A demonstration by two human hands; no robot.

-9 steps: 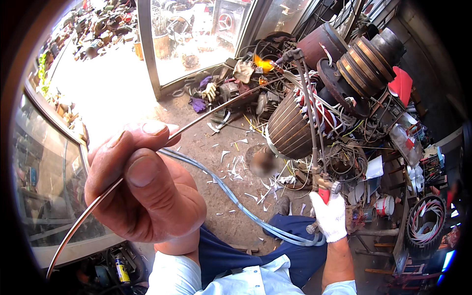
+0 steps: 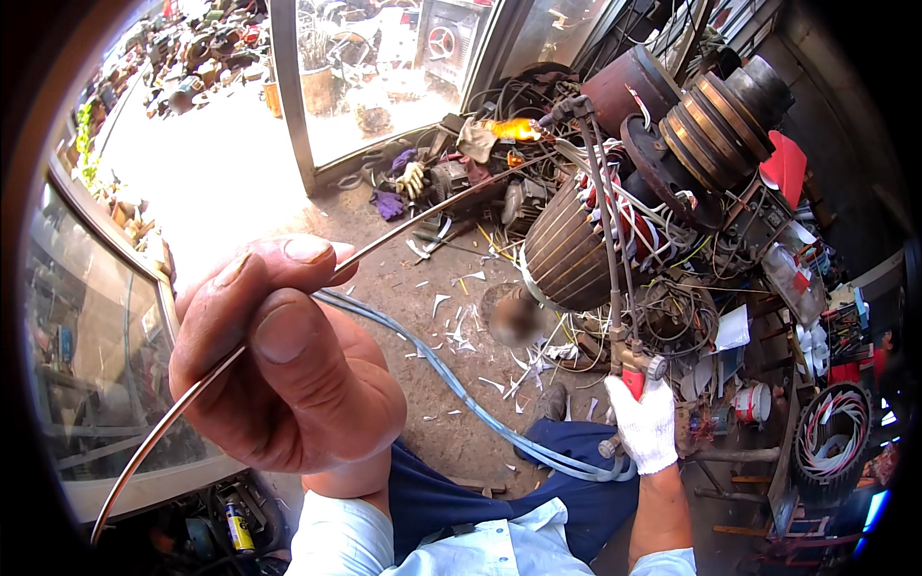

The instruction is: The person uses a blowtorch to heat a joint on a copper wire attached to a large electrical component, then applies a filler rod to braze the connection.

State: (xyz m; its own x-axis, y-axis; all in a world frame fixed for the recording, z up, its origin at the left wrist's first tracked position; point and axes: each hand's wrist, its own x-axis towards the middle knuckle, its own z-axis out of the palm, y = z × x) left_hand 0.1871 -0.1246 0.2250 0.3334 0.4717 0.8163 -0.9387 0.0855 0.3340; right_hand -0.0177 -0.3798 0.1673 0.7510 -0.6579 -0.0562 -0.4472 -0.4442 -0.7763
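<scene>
My bare left hand (image 2: 288, 355), large in front of the camera, pinches a thin copper-coloured brazing rod (image 2: 423, 213) between thumb and fingers. The rod's far end reaches to the wire leads near the flame; its tail curves down to the lower left. In a white knit glove, my right hand (image 2: 642, 422) grips a gas torch (image 2: 615, 259) by its red handle. From the torch head at the top burns an orange flame (image 2: 514, 129), pointing left. Behind the torch stands a motor rotor (image 2: 567, 245) with white and red leads and several copper-coloured slip rings (image 2: 711, 115).
Twin blue-grey hoses (image 2: 432, 360) loop from the torch across my legs. White scraps litter the floor (image 2: 437, 384). Gloves (image 2: 411, 180) and old motor parts lie by the glass door frame (image 2: 293, 96). At the right stands a wound stator (image 2: 831, 432); a spray can (image 2: 238, 526) is at lower left.
My left hand has shifted slightly right with the rod, whose far end sits a little further along. The flame has changed shape and stretches further left. My right hand and the torch look nearly still.
</scene>
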